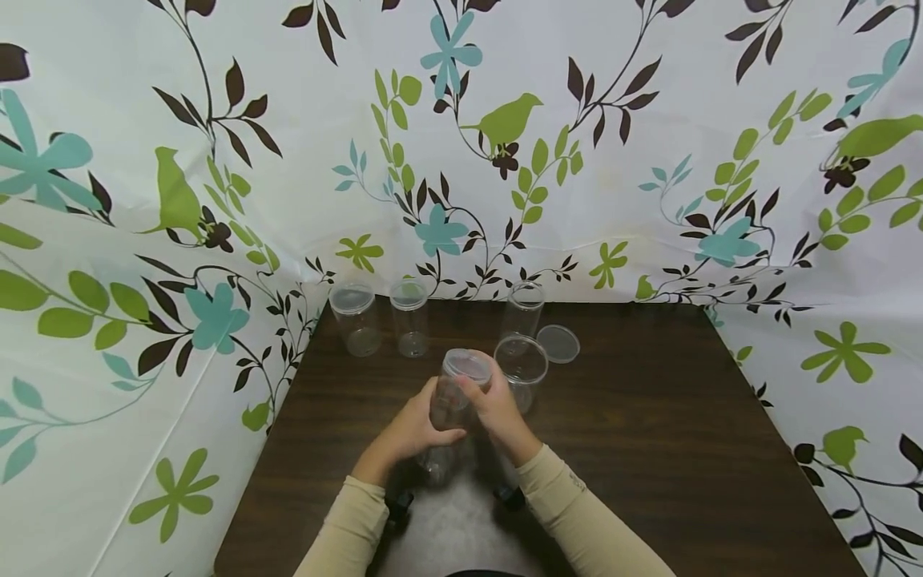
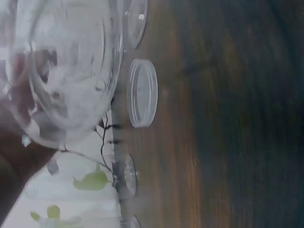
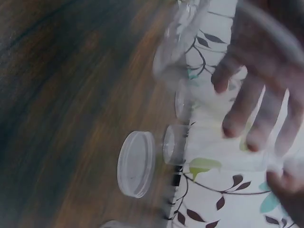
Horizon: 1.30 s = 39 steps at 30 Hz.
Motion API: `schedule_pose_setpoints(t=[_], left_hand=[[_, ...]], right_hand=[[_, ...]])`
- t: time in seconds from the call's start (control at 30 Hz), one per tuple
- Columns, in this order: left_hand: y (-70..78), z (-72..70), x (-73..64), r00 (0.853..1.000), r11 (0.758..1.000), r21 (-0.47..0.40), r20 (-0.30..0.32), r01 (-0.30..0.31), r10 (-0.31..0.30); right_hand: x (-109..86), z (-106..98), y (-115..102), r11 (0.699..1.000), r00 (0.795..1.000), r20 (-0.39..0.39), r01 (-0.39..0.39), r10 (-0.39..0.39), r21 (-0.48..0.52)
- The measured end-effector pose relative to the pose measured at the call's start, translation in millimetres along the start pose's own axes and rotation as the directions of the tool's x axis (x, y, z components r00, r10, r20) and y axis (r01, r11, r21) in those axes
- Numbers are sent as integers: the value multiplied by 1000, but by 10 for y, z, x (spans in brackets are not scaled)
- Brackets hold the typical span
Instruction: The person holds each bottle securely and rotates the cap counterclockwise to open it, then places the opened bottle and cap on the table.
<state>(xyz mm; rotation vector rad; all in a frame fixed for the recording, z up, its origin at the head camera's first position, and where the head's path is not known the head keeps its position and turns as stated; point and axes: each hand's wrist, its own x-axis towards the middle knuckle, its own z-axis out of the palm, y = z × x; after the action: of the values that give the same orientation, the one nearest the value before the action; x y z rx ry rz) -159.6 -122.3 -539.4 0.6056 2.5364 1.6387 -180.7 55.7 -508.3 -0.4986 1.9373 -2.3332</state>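
In the head view, a clear plastic jar (image 1: 449,409) with a lid (image 1: 467,366) on its top is held between both hands above the table. My left hand (image 1: 414,425) grips the jar's side, its thumb across the front. My right hand (image 1: 497,405) holds the upper right of the jar at the lid, thumb in front. Close up in the left wrist view, the jar (image 2: 76,71) is blurred, with part of the left hand (image 2: 23,142) behind it. Curved fingers of the right hand (image 3: 261,104) show through clear plastic in the right wrist view.
A wide open jar (image 1: 521,361) stands just right of the hands, a taller clear jar (image 1: 524,308) behind it. Beside them a loose lid (image 1: 558,343) lies on the dark wooden table (image 1: 649,433). Two lidded jars (image 1: 355,320) stand back left, before the patterned curtain (image 1: 288,216).
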Motion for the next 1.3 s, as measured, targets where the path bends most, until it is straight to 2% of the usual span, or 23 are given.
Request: schedule_pose_setpoints(t=[0.07, 0.1, 0.2, 0.27, 0.3, 0.5, 0.7, 0.83, 0.9, 1.0, 1.1, 1.2, 1.3], left_hand=[[5, -37, -22, 993, 991, -134, 114, 2, 14], [2, -50, -31, 985, 976, -219, 171, 8, 31], [-29, -72, -50, 946, 906, -422, 309, 43, 99], [-47, -66, -56, 929, 870, -491, 343, 53, 137], [-49, -61, -58, 926, 860, -507, 350, 58, 143], [-44, -54, -62, 937, 859, -508, 328, 70, 117], [-56, -83, -64, 964, 883, -465, 258, 62, 68], [-70, -129, -76, 990, 909, -413, 144, 57, 4], [-78, -150, -76, 997, 924, -376, 72, 65, -41], [-87, -162, -65, 995, 950, -300, -27, 88, -101], [-103, -147, -45, 988, 981, -167, -107, 95, -114], [-123, -104, -28, 982, 997, -9, -172, 74, -74], [-116, -56, -16, 977, 992, 119, -215, 35, -9]], right_hand=[[1, -68, 16, 999, 997, 78, -3, 0, 34], [5, -102, 24, 999, 992, 127, -7, 1, 49], [19, -176, 46, 996, 968, 251, -27, 5, 85], [28, -197, 50, 993, 953, 302, -46, 12, 106], [31, -205, 53, 992, 947, 319, -57, 18, 113], [40, -226, 57, 981, 932, 361, -107, 42, 162], [21, -217, 84, 985, 939, 336, -122, 75, 119], [-13, -179, 88, 994, 962, 258, -104, 89, 46], [-35, -159, 82, 996, 974, 209, -94, 91, 2], [-60, -128, 62, 996, 983, 158, -85, 88, -29], [-70, -93, 38, 997, 989, 130, -70, 75, -43], [-72, -54, 22, 998, 993, 104, -52, 56, -44], [-66, -14, 8, 999, 996, 82, -31, 33, -28]])
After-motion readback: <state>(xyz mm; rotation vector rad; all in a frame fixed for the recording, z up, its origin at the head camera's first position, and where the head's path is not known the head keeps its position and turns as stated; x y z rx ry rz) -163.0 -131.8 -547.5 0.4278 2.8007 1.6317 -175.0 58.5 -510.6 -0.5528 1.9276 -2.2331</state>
